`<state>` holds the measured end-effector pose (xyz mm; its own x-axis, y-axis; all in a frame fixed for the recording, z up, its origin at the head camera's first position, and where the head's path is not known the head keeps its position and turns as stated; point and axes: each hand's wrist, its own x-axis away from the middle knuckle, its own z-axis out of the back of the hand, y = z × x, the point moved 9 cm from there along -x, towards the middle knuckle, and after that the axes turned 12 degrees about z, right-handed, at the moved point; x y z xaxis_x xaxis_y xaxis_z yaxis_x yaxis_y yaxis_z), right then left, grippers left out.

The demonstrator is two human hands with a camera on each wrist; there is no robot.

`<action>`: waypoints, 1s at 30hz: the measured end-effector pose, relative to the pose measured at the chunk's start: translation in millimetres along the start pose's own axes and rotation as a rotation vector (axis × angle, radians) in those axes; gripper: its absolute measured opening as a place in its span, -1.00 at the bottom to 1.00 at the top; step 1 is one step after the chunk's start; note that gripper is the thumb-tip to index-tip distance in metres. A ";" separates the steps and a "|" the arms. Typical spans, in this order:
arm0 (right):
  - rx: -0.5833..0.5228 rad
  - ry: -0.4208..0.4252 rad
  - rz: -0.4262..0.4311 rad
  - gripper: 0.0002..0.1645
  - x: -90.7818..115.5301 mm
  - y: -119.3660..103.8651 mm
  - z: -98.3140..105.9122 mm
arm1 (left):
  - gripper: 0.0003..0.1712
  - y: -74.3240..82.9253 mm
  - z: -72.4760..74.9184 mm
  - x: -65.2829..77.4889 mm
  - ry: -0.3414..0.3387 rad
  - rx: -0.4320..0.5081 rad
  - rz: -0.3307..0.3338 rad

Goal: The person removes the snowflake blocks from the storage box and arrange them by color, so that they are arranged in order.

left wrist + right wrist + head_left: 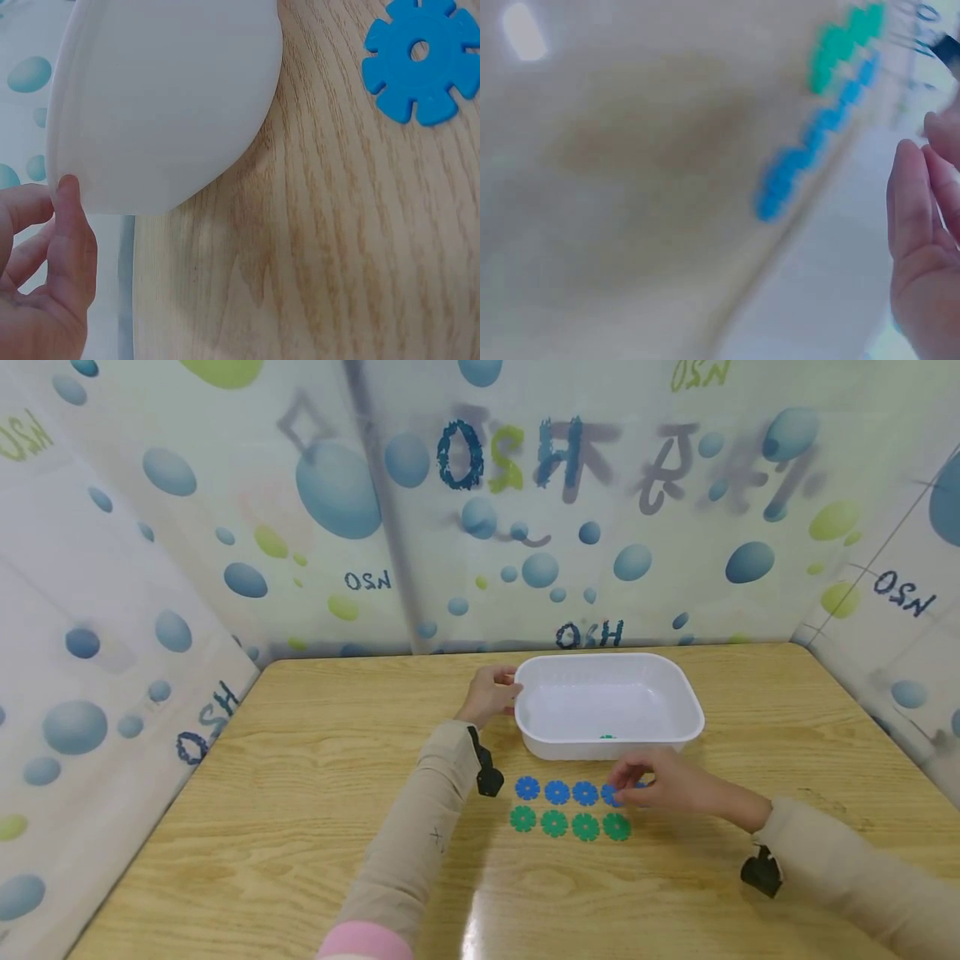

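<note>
My left hand (489, 695) grips the left rim of a white plastic basin (570, 749), thumb and fingers on its edge; the left wrist view shows this pinch close up. Just in front of the basin, a row of several blue notched discs (557, 792) lies flat on the table. Nearer to me runs a row of several green notched discs (553, 823). Over the right end of the blue row hovers my right hand (663, 783), partly hiding discs there. Its fingers (913, 202) look fairly straight in the right wrist view, with nothing visible between them and the thumb.
Inside the basin, a bit of a green piece (607, 737) shows above the front rim. The wooden table (337, 777) meets a patterned wall covering (322, 602) at the back and sides. Dark wrist devices (762, 871) sit on both sleeves.
</note>
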<state>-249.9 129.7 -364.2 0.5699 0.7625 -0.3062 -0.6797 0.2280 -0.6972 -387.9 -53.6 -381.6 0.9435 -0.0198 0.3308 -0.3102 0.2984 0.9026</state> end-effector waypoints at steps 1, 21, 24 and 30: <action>0.000 0.011 0.002 -0.87 -4.3 -1.7 5.4 | -0.61 0.1 0.1 0.0 0.000 0.001 -0.001; 0.072 -0.001 -0.309 -0.72 -36.3 64.4 65.3 | -0.61 0.0 0.9 0.8 -0.008 -0.002 0.006; 0.043 -0.073 -0.373 -0.69 -30.6 78.1 59.6 | -0.60 1.0 0.5 2.1 -0.012 -0.005 0.004; 0.026 -0.205 -0.453 -0.67 -23.4 93.5 48.9 | -0.59 3.0 0.2 5.0 -0.015 -0.010 0.003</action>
<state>-349.4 162.8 -390.5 0.7098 0.6860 0.1598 -0.3972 0.5772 -0.7135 -384.1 -53.0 -377.2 0.9406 -0.0334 0.3378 -0.3118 0.3083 0.8988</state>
